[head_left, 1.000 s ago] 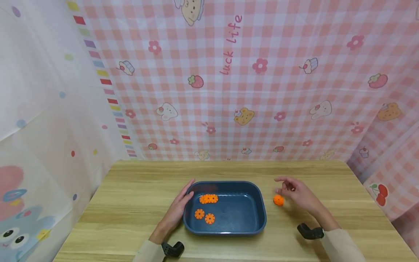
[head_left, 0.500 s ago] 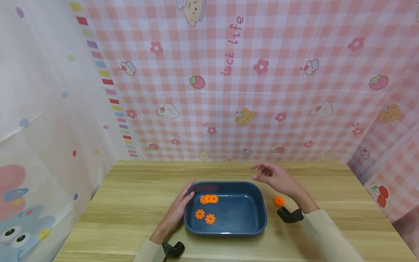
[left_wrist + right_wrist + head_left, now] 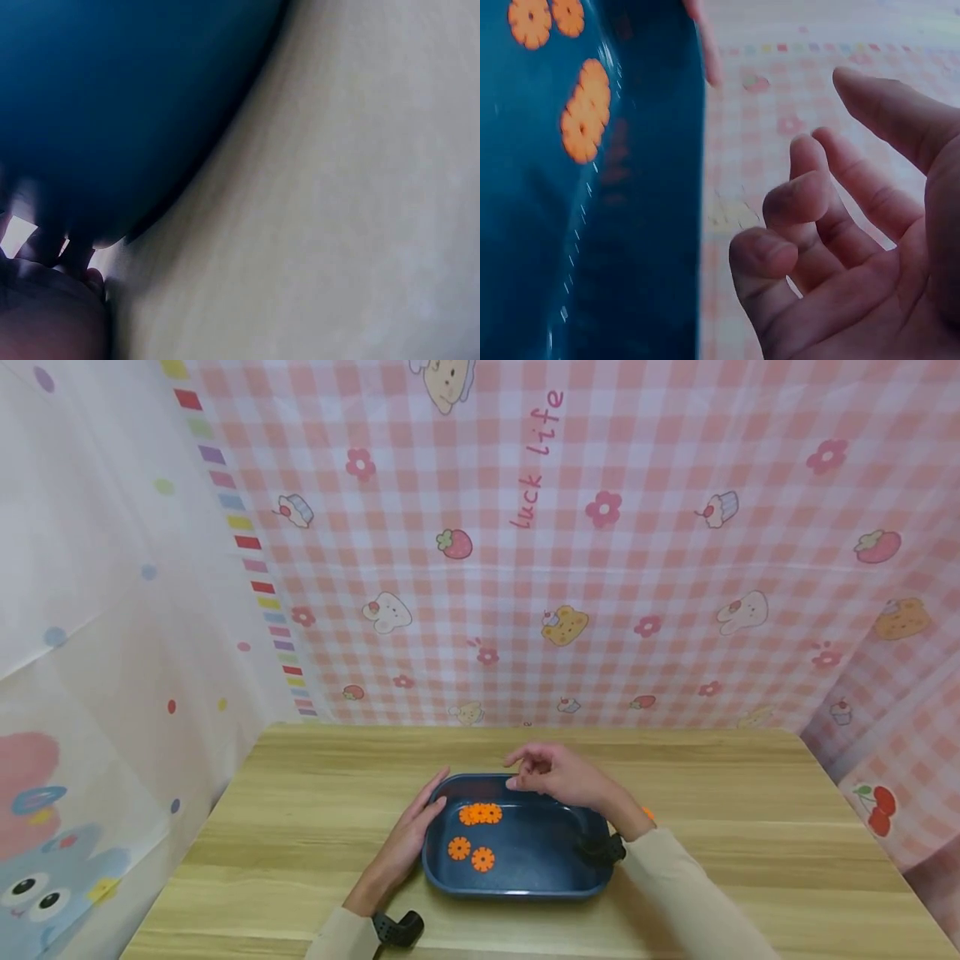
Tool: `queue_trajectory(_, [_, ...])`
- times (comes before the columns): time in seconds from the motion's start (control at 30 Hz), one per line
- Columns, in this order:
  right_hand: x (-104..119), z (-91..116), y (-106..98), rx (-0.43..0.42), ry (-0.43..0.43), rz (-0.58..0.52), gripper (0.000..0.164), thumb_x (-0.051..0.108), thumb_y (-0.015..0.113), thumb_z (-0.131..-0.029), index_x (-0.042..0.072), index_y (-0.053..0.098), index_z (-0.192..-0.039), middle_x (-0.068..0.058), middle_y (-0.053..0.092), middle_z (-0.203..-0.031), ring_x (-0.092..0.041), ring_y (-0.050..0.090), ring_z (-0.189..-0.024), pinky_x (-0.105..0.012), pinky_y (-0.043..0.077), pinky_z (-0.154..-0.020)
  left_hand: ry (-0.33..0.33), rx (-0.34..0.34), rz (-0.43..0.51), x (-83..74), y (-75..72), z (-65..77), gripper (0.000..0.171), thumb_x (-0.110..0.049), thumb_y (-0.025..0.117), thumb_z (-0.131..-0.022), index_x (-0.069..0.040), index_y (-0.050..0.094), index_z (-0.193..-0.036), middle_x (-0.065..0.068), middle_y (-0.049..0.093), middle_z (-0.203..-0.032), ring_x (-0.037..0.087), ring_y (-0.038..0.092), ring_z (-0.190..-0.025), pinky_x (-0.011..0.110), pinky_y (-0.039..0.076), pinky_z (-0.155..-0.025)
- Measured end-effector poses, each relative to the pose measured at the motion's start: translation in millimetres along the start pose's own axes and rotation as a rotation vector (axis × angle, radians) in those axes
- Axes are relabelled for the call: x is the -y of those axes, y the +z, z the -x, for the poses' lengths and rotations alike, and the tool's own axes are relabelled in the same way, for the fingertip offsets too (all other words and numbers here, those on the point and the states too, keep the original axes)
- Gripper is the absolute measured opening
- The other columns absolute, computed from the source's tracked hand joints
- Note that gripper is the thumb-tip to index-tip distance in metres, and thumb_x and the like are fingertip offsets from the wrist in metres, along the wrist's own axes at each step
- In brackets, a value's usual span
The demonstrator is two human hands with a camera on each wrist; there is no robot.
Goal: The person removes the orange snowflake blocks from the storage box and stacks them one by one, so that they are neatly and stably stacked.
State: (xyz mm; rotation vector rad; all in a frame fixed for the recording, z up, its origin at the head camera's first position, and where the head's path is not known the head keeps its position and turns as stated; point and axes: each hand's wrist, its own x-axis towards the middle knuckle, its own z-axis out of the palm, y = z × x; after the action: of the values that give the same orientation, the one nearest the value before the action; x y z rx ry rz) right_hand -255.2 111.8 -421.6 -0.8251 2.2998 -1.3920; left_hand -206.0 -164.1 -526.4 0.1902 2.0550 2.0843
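My left hand rests against the left end of a dark blue tray, fingers lying along its outer wall and thumb at the rim. The left wrist view shows those fingers close under the blue wall. Above the tray's far side hangs my right hand, fingers loosely bent; nothing shows between thumb and fingers in the right wrist view. Several orange notched discs lie in the tray's left half, some overlapping in a row. Another orange piece peeks out behind the right wrist.
The tray stands on a wood-grain table. Behind it hangs a pink checked cloth, with a white patterned cloth on the left. Dark wrist cameras sit on both wrists.
My right hand has moved left from beside the orange piece on the table to above the tray. Its forearm now mostly hides that piece. The left hand and tray stay put.
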Motion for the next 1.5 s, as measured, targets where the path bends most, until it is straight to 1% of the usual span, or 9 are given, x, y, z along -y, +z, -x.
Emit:
queue_trajectory(0.1, [-1,-8,12,0.076,-0.008,-0.009,0.031,0.019,0.071,-0.092,0.003,0.066,-0.117,-0.004,0.058,-0.080,-0.017,0.050,-0.064,-0.025,0.044,-0.059,-0.002,0.006,0.003,0.0,0.0,-0.8,0.055,-0.038,0.045,-0.105,-0.028,0.030,-0.157,0.000,0.015,-0.166,0.026,0.005,-0.153,0.053,0.006,-0.122])
queue_trajectory(0.23, [-7,-15,27,0.177,0.025,-0.025,0.027,0.015,0.070,-0.092,0.002,0.066,-0.116,-0.008,0.061,-0.077,-0.016,0.046,-0.061,-0.025,0.041,-0.059,-0.009,0.012,-0.001,0.4,-0.5,-2.0,0.055,-0.039,0.044,-0.105,-0.026,0.030,-0.157,0.001,0.014,-0.166,0.027,0.005,-0.153,0.055,0.005,-0.121])
queue_trajectory(0.37, [-15,-19,39,0.258,0.077,-0.042,0.027,0.014,0.071,-0.091,0.002,0.067,-0.114,-0.006,0.062,-0.075,-0.018,0.053,-0.065,-0.026,0.042,-0.062,-0.007,0.010,-0.012,-1.1,-0.3,-1.7,0.055,-0.037,0.043,-0.106,-0.025,0.029,-0.157,0.001,0.016,-0.166,0.026,0.006,-0.153,0.055,0.006,-0.121])
queue_trajectory(0.5, [-20,-23,46,0.323,0.083,-0.034,0.025,0.012,0.072,-0.090,0.002,0.068,-0.113,-0.002,0.063,-0.073,-0.014,0.052,-0.063,-0.023,0.039,-0.060,0.000,0.006,-0.014,-2.3,0.1,-1.0,0.054,-0.035,0.044,-0.106,-0.024,0.030,-0.157,0.002,0.017,-0.165,0.026,0.007,-0.153,0.055,0.007,-0.121])
queue_trajectory(0.67, [-24,-25,53,0.371,0.096,-0.010,0.023,0.005,0.073,-0.088,0.001,0.068,-0.110,0.001,0.059,-0.067,-0.010,0.047,-0.058,-0.021,0.039,-0.058,0.009,0.006,-0.014,-2.7,0.1,-1.8,0.052,-0.035,0.044,-0.106,-0.026,0.032,-0.156,0.001,0.017,-0.165,0.025,0.006,-0.153,0.054,0.005,-0.122])
queue_trajectory(0.8, [-27,-26,58,0.385,0.123,0.015,0.021,0.000,0.072,-0.086,0.003,0.069,-0.106,0.002,0.055,-0.063,-0.009,0.046,-0.056,-0.021,0.039,-0.057,0.012,-0.004,-0.014,-2.6,0.1,-2.0,0.053,-0.035,0.045,-0.105,-0.025,0.033,-0.156,0.001,0.018,-0.165,0.025,0.007,-0.153,0.054,0.005,-0.122])
queue_trajectory(1.0, [-31,-25,63,0.372,0.153,0.115,0.022,0.005,0.077,-0.084,0.010,0.070,-0.103,0.004,0.054,-0.063,-0.009,0.046,-0.055,-0.020,0.037,-0.056,0.006,-0.010,-0.025,-1.6,0.6,-1.3,0.053,-0.035,0.045,-0.105,-0.024,0.032,-0.156,0.001,0.018,-0.165,0.025,0.007,-0.153,0.054,0.005,-0.122])
queue_trajectory(1.23, [-31,-25,65,0.368,0.191,0.124,0.023,0.008,0.079,-0.083,0.014,0.070,-0.103,0.004,0.054,-0.065,-0.010,0.047,-0.057,-0.021,0.037,-0.057,-0.002,-0.009,-0.037,-1.6,0.5,-1.4,0.053,-0.036,0.043,-0.106,-0.026,0.031,-0.156,0.000,0.017,-0.165,0.025,0.007,-0.153,0.055,0.006,-0.121])
queue_trajectory(1.5, [-33,-26,67,0.359,0.145,0.166,0.022,0.010,0.080,-0.082,0.015,0.071,-0.101,0.004,0.053,-0.068,-0.009,0.047,-0.060,-0.020,0.037,-0.057,-0.005,-0.005,-0.022,-1.2,0.4,-0.8,0.051,-0.037,0.044,-0.105,-0.030,0.033,-0.155,-0.003,0.018,-0.165,0.022,0.007,-0.153,0.054,0.005,-0.122])
